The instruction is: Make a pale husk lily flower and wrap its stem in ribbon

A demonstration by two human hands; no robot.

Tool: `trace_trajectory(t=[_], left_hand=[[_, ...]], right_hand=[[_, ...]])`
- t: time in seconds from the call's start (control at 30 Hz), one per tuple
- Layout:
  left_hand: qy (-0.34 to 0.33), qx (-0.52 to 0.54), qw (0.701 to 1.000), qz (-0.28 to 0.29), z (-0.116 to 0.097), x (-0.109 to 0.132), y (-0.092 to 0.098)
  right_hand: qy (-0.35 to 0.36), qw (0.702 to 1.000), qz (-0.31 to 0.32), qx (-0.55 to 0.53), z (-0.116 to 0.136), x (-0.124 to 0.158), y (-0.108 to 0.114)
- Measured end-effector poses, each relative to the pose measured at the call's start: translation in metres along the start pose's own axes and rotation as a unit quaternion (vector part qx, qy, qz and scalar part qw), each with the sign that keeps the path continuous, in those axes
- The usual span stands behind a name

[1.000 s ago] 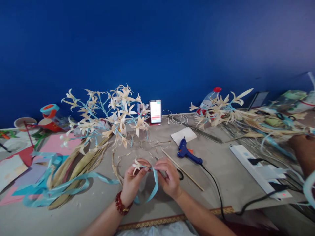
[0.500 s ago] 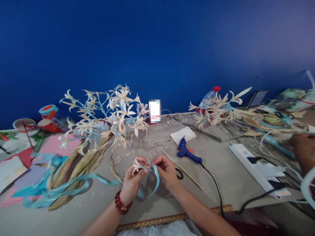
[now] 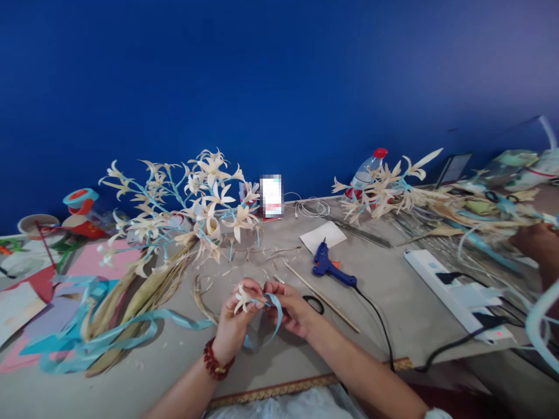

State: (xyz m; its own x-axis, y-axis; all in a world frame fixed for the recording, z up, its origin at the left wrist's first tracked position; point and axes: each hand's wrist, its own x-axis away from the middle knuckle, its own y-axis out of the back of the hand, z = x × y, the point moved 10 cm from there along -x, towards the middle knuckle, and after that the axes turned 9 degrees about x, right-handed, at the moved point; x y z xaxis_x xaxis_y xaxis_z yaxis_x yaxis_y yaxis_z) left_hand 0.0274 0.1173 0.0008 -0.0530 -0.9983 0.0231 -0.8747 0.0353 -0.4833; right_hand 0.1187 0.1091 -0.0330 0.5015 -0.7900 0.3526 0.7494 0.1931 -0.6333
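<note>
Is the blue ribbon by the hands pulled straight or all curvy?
Curvy: the ribbon bends over beside the right hand, then sweeps down and back below the left hand.

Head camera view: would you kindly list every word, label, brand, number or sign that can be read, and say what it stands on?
No text can be read.
Upright screen: pixelated, unreadable.
Bottle: any label is too small and partly hidden.
Power strip: any markings are too small.
Glue gun: no legible lettering.
</note>
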Motion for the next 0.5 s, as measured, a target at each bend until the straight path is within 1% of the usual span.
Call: trace_trajectory(t=[0.2, 0.27, 0.4, 0.5], left_hand=[[-0.007, 0.005, 1.0, 0.024, -0.003, 0.0, -0.008], [0.003, 0.01, 1.0, 0.027, 0.0, 0.001, -0.007], [0.032, 0.021, 0.999, 0.02, 0.009, 0.001, -0.003], [0.037, 0.033, 0.999, 0.014, 0.01, 0.002, -0.002]], right_hand=[[-0.054, 0.996, 0.06, -0.03, -0.008, 0.003, -0.012], [-0.071, 0.994, 0.08, -0.033, -0.01, 0.005, -0.017], [-0.078, 0.99, 0.109, -0.035, -0.014, 0.007, -0.024], [-0.079, 0.987, 0.135, -0.026, -0.02, 0.005, -0.025]])
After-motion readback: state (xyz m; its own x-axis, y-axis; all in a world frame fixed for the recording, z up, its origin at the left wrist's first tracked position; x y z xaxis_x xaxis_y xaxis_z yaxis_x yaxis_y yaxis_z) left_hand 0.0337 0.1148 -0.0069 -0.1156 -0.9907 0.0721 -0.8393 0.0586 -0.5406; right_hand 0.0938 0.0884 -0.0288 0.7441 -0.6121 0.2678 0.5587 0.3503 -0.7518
